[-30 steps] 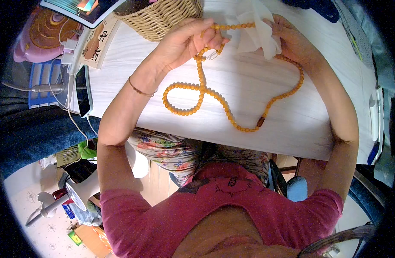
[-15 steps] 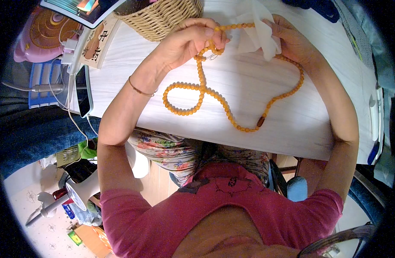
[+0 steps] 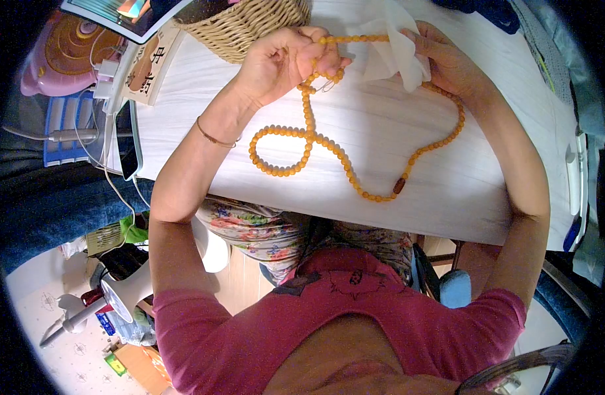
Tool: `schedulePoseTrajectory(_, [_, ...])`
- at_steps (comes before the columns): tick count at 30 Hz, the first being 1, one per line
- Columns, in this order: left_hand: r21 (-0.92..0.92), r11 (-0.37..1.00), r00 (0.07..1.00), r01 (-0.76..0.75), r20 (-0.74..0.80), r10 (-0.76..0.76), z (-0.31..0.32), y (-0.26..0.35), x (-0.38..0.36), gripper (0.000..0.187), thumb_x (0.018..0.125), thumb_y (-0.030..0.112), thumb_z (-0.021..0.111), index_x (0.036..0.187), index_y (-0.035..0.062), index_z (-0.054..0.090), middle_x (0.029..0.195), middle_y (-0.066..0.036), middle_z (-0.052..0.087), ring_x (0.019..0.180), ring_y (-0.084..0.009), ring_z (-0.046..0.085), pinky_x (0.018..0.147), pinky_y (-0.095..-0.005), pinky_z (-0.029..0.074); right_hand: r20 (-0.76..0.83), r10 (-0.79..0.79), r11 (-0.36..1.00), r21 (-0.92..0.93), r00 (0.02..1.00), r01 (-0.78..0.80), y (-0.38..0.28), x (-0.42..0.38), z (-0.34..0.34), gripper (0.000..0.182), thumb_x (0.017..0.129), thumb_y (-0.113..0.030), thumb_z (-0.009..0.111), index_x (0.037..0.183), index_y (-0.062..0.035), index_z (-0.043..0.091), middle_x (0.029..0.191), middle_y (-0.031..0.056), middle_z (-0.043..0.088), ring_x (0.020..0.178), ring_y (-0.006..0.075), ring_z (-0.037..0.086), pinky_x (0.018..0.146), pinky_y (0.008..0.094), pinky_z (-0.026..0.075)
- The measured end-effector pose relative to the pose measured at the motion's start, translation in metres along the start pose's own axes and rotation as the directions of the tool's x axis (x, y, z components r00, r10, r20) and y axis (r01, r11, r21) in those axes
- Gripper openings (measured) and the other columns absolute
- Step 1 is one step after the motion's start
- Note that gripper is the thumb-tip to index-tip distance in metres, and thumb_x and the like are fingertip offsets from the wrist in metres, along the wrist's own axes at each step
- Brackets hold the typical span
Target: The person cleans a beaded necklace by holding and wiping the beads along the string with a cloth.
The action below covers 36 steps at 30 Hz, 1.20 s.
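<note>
A long string of amber-yellow beads [image 3: 342,157] lies in a loop and curves across the table, with one dark brown bead [image 3: 399,185] near its lower right bend. My left hand [image 3: 283,60] pinches the strand at the top, and more beads hang bunched under its fingers beside a thin loose loop of cord. Between my hands the strand runs almost straight. A thin white tissue [image 3: 402,51] is folded over the beads in my right hand [image 3: 447,64], which is closed on it. From below that hand the strand comes out again and drops to the table.
A wicker basket [image 3: 250,29] stands close behind my left hand. Left of it are a tablet [image 3: 128,20], a book [image 3: 149,69], a phone [image 3: 130,148] and white charging cables. The table's front edge [image 3: 355,225] runs above my lap. Dark fabric lies at the back right.
My left hand has shifted slightly left and its fingers have changed position on the beads. The strand between the hands reaches a little farther left. My right hand stays nearly still.
</note>
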<state>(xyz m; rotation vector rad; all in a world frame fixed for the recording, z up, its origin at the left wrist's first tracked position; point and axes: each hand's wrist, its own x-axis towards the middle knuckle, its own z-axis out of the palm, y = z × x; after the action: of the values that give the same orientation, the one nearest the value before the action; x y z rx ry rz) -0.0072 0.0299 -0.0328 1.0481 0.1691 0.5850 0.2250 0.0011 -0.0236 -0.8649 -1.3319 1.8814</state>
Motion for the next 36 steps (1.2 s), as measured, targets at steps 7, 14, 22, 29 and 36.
schedulePoseTrajectory(7, [-0.030,0.999,1.000,-0.012,-0.004,0.011,0.003,0.001,-0.001,0.026,0.078,0.019,0.032,0.059,0.0041,0.043,0.061,-0.008,0.044,0.064,-0.0179,0.044,0.090,-0.0372,0.028,0.027,-0.055,0.998,-0.009,0.998,0.055,-0.001,0.000,0.002,0.040,0.078,-0.030,0.050,0.104,-0.0024,0.039,0.089,0.0044,0.050,0.079,0.0106,0.050,0.068,0.0249,0.043])
schedulePoseTrajectory(14, [0.022,1.000,1.000,-0.010,0.002,0.010,-0.002,-0.001,-0.001,0.028,0.083,0.020,0.038,0.066,0.0007,0.050,0.061,-0.007,0.046,0.064,-0.0156,0.046,0.086,-0.0343,0.033,0.034,0.005,1.000,-0.031,0.999,-0.004,-0.003,0.001,0.000,0.040,0.077,-0.030,0.050,0.105,-0.0025,0.039,0.091,0.0043,0.050,0.081,0.0116,0.050,0.070,0.0258,0.044])
schedulePoseTrajectory(22, [0.091,0.995,0.998,-0.042,-0.046,0.046,-0.002,-0.003,-0.003,0.015,0.079,0.013,0.047,0.079,-0.0004,0.053,0.074,-0.010,0.054,0.073,-0.0169,0.051,0.074,-0.0312,0.041,0.052,-0.036,0.999,0.021,0.998,0.035,0.005,0.003,-0.011,0.046,0.074,-0.025,0.053,0.110,-0.0027,0.035,0.100,0.0072,0.048,0.090,0.0158,0.050,0.075,0.0322,0.045])
schedulePoseTrajectory(29, [0.070,0.998,0.999,-0.002,-0.037,0.004,-0.004,-0.002,-0.003,0.019,0.078,0.014,0.044,0.082,-0.0011,0.053,0.083,-0.013,0.054,0.078,-0.0191,0.050,0.070,-0.0325,0.041,0.044,-0.040,0.998,0.048,0.998,0.038,0.003,0.001,-0.006,0.042,0.077,-0.024,0.049,0.110,-0.0034,0.035,0.100,0.0069,0.048,0.088,0.0149,0.050,0.072,0.0319,0.046])
schedulePoseTrajectory(36, [0.058,0.998,0.999,-0.017,0.031,0.015,-0.003,-0.002,-0.002,0.028,0.077,0.020,0.037,0.079,-0.0038,0.053,0.078,-0.013,0.052,0.082,-0.0220,0.047,0.071,-0.0335,0.039,0.022,-0.045,0.997,0.057,0.999,0.044,0.002,0.001,0.000,0.040,0.079,-0.027,0.047,0.109,-0.0036,0.036,0.095,0.0056,0.050,0.085,0.0129,0.051,0.069,0.0303,0.048])
